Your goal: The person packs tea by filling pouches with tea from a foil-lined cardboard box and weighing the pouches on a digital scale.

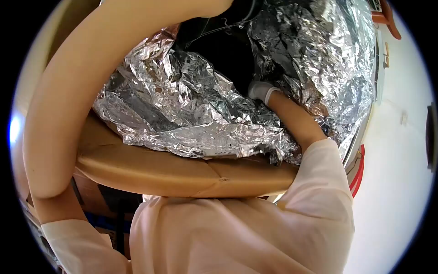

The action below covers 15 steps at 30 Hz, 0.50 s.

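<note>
Crumpled silver foil (178, 105) surrounds a dark opening (223, 52). My right hand (261, 90), in a white glove or cuff, reaches to the right edge of this opening, against the foil; its fingers are hidden, and so is anything they hold. My left arm (68, 105) arches up the left side and over the foil, and its hand lies beyond the top edge of the view. Thin dark wires or cords (226, 27) cross the top of the opening.
A brown padded or cardboard-like edge (182, 176) runs between the foil and my light shirt (237, 228). On the right are a red curved object (359, 171), an orange-red piece (388, 19) at the top, and a pale wall or floor (392, 201).
</note>
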Each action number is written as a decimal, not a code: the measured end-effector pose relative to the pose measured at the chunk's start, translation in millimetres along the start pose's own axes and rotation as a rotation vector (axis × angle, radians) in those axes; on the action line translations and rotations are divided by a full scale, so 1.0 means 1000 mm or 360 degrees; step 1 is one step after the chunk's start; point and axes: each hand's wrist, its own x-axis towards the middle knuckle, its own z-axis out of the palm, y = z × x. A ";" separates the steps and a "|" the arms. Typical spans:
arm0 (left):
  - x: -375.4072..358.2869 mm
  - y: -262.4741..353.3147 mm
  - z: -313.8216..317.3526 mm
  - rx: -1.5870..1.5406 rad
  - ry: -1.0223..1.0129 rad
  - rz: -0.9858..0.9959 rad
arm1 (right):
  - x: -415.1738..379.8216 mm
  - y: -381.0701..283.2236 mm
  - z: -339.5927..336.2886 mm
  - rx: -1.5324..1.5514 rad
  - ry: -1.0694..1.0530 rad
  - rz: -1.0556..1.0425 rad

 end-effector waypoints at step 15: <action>0.012 0.018 -0.002 0.0540 -0.0400 0.0403 | -0.111 0.015 -0.106 0.0583 0.0287 0.0033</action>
